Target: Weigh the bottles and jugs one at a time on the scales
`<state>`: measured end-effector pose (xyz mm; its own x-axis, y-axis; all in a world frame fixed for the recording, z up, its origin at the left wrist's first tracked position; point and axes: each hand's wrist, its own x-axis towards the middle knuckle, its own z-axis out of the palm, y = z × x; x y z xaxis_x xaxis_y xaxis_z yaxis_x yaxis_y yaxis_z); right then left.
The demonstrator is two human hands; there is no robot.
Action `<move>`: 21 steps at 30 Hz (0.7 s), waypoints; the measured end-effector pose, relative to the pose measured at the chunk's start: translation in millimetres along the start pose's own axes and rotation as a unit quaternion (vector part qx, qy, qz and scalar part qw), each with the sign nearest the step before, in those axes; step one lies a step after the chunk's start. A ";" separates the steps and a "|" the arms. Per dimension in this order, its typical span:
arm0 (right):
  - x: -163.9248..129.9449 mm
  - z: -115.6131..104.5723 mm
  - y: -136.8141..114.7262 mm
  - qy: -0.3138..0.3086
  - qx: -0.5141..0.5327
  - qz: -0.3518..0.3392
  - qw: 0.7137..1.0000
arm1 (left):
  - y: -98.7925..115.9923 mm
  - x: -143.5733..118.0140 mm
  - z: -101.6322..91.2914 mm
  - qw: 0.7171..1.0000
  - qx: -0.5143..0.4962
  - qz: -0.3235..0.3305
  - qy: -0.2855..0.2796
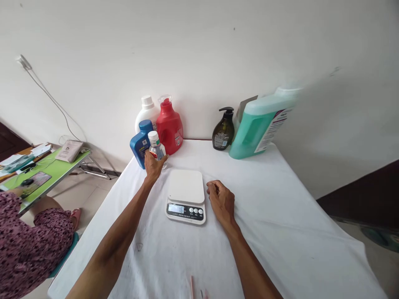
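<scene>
My left hand (153,167) is wrapped round the lower part of a small clear bottle (157,148) with a white cap, at the back left of the table. A blue bottle (141,143) stands right beside it. My right hand (222,200) rests on the cloth to the right of a white digital kitchen scale (186,187), its fingers curled in with nothing visible in them. The scale's plate is bare and its display reads 16.
Behind my left hand stand a red jug (170,128) and a white bottle (146,113). A dark pump bottle (223,131) and a tilted, motion-blurred green jug (257,128) are at the back right. A person in patterned clothing (52,241) sits left by a green table (59,168).
</scene>
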<state>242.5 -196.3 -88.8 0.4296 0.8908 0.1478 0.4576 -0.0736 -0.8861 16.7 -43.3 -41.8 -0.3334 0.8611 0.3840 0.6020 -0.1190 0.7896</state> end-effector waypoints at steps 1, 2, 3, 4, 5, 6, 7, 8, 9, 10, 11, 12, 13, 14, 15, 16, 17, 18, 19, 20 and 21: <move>-0.2 0.0 -1.0 0.001 -0.002 0.000 1.000 | 0.7 -2.1 -3.0 1.000 0.000 0.010 -0.003; -0.3 -0.1 -1.8 0.002 -0.003 0.000 1.000 | 2.0 -4.9 -8.0 1.000 -0.003 0.022 -0.002; -0.4 -0.1 -2.3 0.002 -0.004 0.001 1.000 | 4.6 -8.5 -15.0 0.999 -0.008 0.036 0.004; -0.4 -0.1 -2.5 0.002 -0.003 0.002 1.000 | 9.0 -13.0 -23.7 0.998 -0.014 0.051 0.016; -0.3 0.0 -2.5 0.003 -0.002 0.002 1.000 | 15.8 -18.3 -33.4 0.997 -0.018 0.070 0.030; -0.1 0.2 -2.1 0.003 -0.002 0.003 1.000 | 25.3 -24.1 -42.9 0.994 -0.021 0.095 0.044; 0.1 0.5 -1.5 0.003 -0.001 0.004 1.000 | 37.7 -30.1 -51.1 0.990 -0.024 0.127 0.051; 0.3 0.9 -0.7 0.003 -0.001 0.005 1.000 | 52.4 -35.7 -56.3 0.984 -0.030 0.167 0.049; 0.6 1.5 0.1 0.003 -0.001 0.006 1.000 | 68.7 -40.2 -57.5 0.976 -0.041 0.212 0.037; 0.9 2.2 1.0 0.004 -0.002 0.008 1.000 | 85.5 -43.0 -53.8 0.966 -0.058 0.252 0.018; 1.2 3.0 1.7 0.004 -0.002 0.009 1.000 | 101.8 -43.8 -44.8 0.956 -0.077 0.284 -0.013; 1.3 3.8 2.3 0.004 -0.003 0.010 1.000 | 116.6 -42.3 -31.0 0.947 -0.090 0.303 -0.053; 1.4 4.5 2.7 0.005 -0.004 0.011 1.000 | 129.5 -38.7 -13.2 0.944 -0.092 0.301 -0.098; 1.4 5.1 2.9 0.006 -0.005 0.011 1.000 | 140.1 -33.2 7.5 0.945 -0.085 0.282 -0.146; 1.4 5.6 3.0 0.009 -0.007 0.010 1.000 | 148.9 -26.5 29.8 0.946 -0.069 0.253 -0.189; 1.3 6.0 3.0 0.011 -0.009 0.009 1.000 | 156.3 -19.0 52.7 0.948 -0.055 0.225 -0.220; 1.2 6.3 3.0 0.014 -0.010 0.008 1.000 | 162.7 -11.2 75.0 0.948 -0.044 0.203 -0.243; 1.2 6.5 3.0 0.016 -0.011 0.006 1.000 | 168.5 -3.7 95.9 0.946 -0.037 0.188 -0.260; 1.2 6.8 3.1 0.017 -0.012 0.005 1.000 | 174.0 3.3 115.1 0.945 -0.032 0.178 -0.272; 1.3 7.1 3.3 0.018 -0.012 0.003 1.000 | 178.9 9.4 132.2 0.944 -0.031 0.171 -0.281; 1.5 7.5 3.7 0.018 -0.013 0.002 1.000 | 183.3 14.4 147.2 0.942 -0.031 0.167 -0.289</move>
<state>239.0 -191.9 -95.2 0.4601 0.8733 0.1602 0.4754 -0.0899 -0.8752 229.0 20.1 37.9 0.3290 0.8935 0.3056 0.5532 -0.4446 0.7045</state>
